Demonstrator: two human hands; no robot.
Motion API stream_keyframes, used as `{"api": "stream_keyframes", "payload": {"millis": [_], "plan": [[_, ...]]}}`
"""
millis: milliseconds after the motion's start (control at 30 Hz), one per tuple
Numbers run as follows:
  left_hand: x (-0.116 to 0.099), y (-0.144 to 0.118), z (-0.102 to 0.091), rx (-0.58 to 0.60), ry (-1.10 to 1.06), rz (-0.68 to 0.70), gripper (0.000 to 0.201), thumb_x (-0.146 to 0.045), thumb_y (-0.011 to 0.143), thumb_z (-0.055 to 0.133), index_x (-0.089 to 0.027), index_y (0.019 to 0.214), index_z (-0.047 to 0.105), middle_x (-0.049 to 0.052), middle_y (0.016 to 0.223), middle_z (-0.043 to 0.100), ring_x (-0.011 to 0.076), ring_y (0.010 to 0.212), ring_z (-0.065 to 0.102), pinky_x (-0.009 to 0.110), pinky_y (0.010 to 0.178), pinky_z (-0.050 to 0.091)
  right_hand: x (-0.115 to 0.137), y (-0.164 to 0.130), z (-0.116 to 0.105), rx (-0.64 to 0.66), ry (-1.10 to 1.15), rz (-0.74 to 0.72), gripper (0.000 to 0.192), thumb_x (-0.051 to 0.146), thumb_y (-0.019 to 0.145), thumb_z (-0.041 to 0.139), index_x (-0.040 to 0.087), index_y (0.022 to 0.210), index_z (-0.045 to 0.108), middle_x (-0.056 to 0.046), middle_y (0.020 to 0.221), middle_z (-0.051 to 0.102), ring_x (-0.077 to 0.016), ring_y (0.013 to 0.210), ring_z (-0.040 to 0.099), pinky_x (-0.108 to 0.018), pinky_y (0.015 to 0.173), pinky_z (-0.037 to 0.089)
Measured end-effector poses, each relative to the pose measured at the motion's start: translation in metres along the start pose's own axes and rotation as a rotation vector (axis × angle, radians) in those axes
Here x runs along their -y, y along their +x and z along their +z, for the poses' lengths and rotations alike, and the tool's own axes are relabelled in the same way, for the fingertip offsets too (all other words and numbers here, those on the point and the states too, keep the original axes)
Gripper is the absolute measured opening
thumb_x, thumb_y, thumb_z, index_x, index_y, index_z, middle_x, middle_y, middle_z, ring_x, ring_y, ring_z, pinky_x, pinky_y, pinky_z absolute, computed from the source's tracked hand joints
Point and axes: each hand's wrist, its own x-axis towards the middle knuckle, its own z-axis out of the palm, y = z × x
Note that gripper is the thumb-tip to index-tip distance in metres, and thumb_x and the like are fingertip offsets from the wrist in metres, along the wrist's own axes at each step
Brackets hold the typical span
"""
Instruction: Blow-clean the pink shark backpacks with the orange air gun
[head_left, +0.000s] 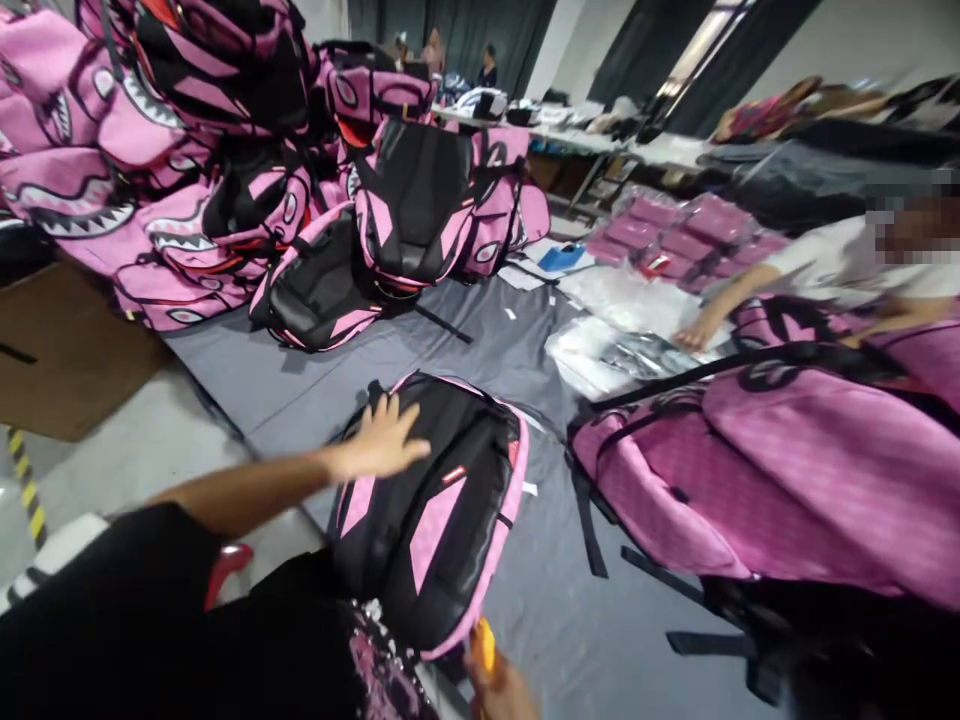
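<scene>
Resting flat on backpack (442, 510), left hand (382, 445); red label (454, 474) unreadable.

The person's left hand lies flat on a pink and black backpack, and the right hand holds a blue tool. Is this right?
Not quite. In the head view the left hand does lie flat on the backpack, but the tool in the right hand is yellow, not blue.

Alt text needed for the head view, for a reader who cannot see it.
The person's left hand rests flat on the black padded back of a pink backpack lying on a grey table, while the right hand holds a small yellow object at the bottom edge. More pink backpacks are piled behind, and a co-worker's hand touches clear plastic bags.
</scene>
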Motion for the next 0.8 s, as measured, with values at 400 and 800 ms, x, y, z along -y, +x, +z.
{"api": "stream_keyframes", "payload": {"millis": [400,800], "plan": [[0.102,-0.018,0.080,-0.287,0.118,-0.154,0.079,-0.046,0.090,0.059,-0.013,0.154,0.028,0.022,0.162,0.016,0.0381,0.149,0.018,0.056,0.119,0.018,0.024,-0.040,-0.045,-0.194,0.270,0.176,0.081,0.089,0.063,0.052,0.017,0.099,0.055,-0.006,0.070,0.068,-0.0251,0.067,0.069,-0.036,0.066,0.055],[0.143,-0.031,0.081,-0.324,-0.267,-0.188,0.046,-0.022,0.097,0.043,-0.018,0.142,0.050,0.015,0.124,0.066,0.0271,0.114,0.061,0.039,0.100,0.044,0.276,0.041,-0.020,-0.103,-0.608,-0.412,0.053,0.056,0.096,0.035,0.013,0.117,0.059,-0.005,0.068,0.065,-0.0180,0.061,0.063,-0.027,0.061,0.045]]}}
